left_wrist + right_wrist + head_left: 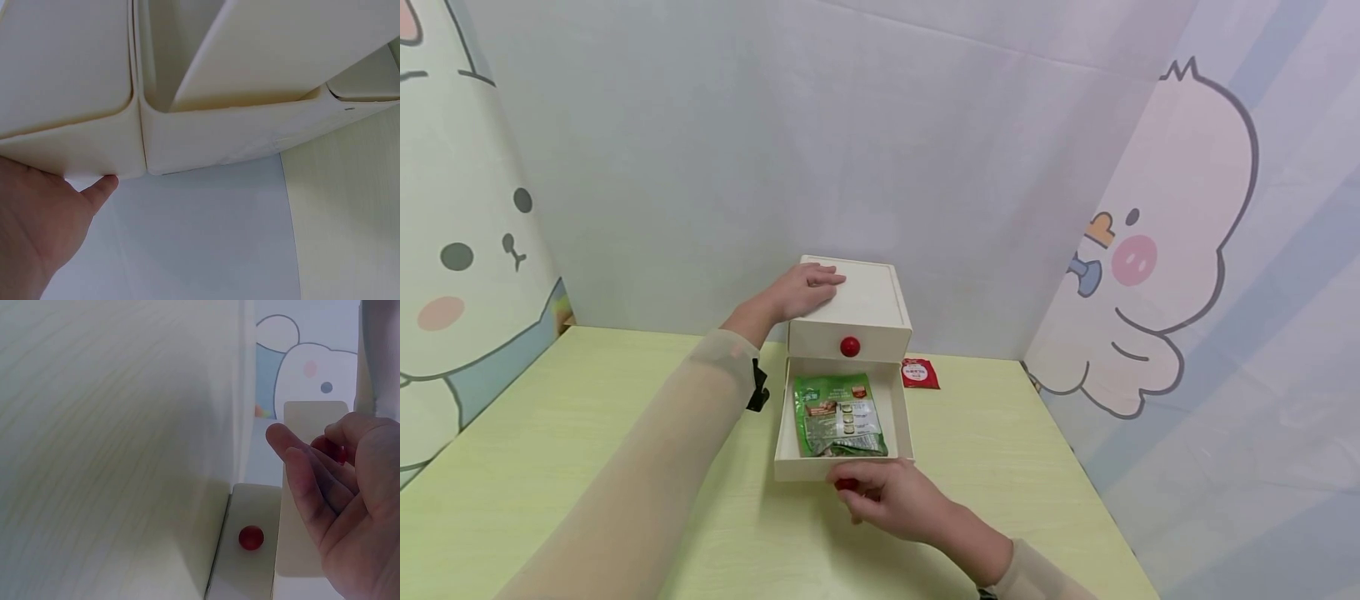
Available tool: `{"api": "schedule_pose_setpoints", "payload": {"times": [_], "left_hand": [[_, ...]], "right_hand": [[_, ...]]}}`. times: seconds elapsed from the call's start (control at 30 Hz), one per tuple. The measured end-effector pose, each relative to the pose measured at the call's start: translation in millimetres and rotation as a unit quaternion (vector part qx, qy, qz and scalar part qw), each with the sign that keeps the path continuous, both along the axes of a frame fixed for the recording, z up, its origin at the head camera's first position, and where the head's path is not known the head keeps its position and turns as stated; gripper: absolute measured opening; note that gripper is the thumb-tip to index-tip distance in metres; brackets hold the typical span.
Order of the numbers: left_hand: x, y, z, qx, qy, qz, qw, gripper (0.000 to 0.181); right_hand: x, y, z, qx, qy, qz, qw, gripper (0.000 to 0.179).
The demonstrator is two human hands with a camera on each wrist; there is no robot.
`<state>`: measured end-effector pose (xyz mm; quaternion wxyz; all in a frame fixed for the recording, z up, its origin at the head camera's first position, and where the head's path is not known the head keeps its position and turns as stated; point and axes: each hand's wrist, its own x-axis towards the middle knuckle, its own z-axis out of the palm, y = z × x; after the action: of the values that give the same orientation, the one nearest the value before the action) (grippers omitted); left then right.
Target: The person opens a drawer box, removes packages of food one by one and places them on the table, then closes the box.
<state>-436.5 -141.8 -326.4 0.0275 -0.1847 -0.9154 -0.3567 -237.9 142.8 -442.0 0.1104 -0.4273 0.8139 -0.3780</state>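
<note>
A cream drawer cabinet (857, 298) stands at the far side of the table, its top drawer closed behind a red knob (850, 347). Below that one, a drawer (786, 429) is pulled out, holding a green printed packet (838, 412) that lies flat inside. My left hand (799, 290) rests on the cabinet's top, fingers spread over its left edge. At the front of the pulled-out drawer, my right hand (887, 498) pinches its red knob (330, 450) between thumb and forefinger, the other fingers extended in the right wrist view.
A small red packet (920, 373) lies on the yellow-green table (1000, 467), right of the cabinet. Another drawer front with a red knob (251, 537) shows on the table side of the pulled-out drawer. Pale curtains (925, 150) with cartoon animals hang behind and at both sides.
</note>
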Motion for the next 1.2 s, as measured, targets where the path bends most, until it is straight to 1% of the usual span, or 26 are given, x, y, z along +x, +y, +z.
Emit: {"api": "schedule_pose_setpoints", "payload": {"times": [0.13, 0.27, 0.43, 0.53, 0.7, 0.73, 0.8, 0.87, 0.97, 1.1, 1.2], "left_hand": [[-1.1, 0.2, -0.4, -0.002, 0.003, -0.001, 1.0000, 0.053], [-0.9, 0.5, -0.2, -0.002, 0.001, -0.001, 1.0000, 0.053], [1.1, 0.3, 0.4, -0.001, -0.002, 0.000, 1.0000, 0.053], [0.7, 0.1, 0.1, -0.004, -0.001, 0.000, 1.0000, 0.053], [-0.3, 0.5, 0.6, -0.002, -0.002, -0.002, 1.0000, 0.053], [-0.2, 0.5, 0.9, -0.002, -0.003, -0.001, 1.0000, 0.053], [0.3, 0.3, 1.2, 0.000, -0.005, -0.001, 1.0000, 0.053], [0.7, 0.2, 1.1, 0.003, -0.008, 0.000, 1.0000, 0.052], [0.8, 0.1, 1.0, 0.006, -0.010, 0.003, 0.9999, 0.052], [0.6, 0.0, 1.0, 0.005, -0.010, 0.005, 0.9999, 0.052], [0.7, 0.2, 1.1, 0.006, -0.009, 0.004, 0.9999, 0.052]], "right_hand": [[-0.5, 0, 1.1, 0.007, -0.003, 0.007, 1.0000, 0.026], [-1.0, 0, 4.4, 0.027, 0.000, 0.010, 0.9996, 0.028], [-0.1, 2, 11.9, 0.051, -0.002, 0.014, 0.9986, 0.033], [1.0, 2, 19.0, 0.061, 0.006, 0.029, 0.9977, 0.035], [0.5, 0, 39.3, 0.078, 0.069, 0.071, 0.9920, 0.027], [-0.1, -1, 44.5, 0.082, 0.078, 0.075, 0.9907, 0.025], [-2.2, -3, 55.3, 0.089, 0.080, 0.079, 0.9897, 0.021], [-5.5, -5, 65.7, 0.097, 0.079, 0.079, 0.9891, 0.019], [-12.6, -9, 81.1, 0.109, 0.069, 0.066, 0.9895, 0.018], [-25.1, -15, 98.1, 0.124, 0.079, 0.049, 0.9879, 0.017], [-35.8, -20, 107.0, 0.133, 0.095, 0.043, 0.9856, 0.017]]}}
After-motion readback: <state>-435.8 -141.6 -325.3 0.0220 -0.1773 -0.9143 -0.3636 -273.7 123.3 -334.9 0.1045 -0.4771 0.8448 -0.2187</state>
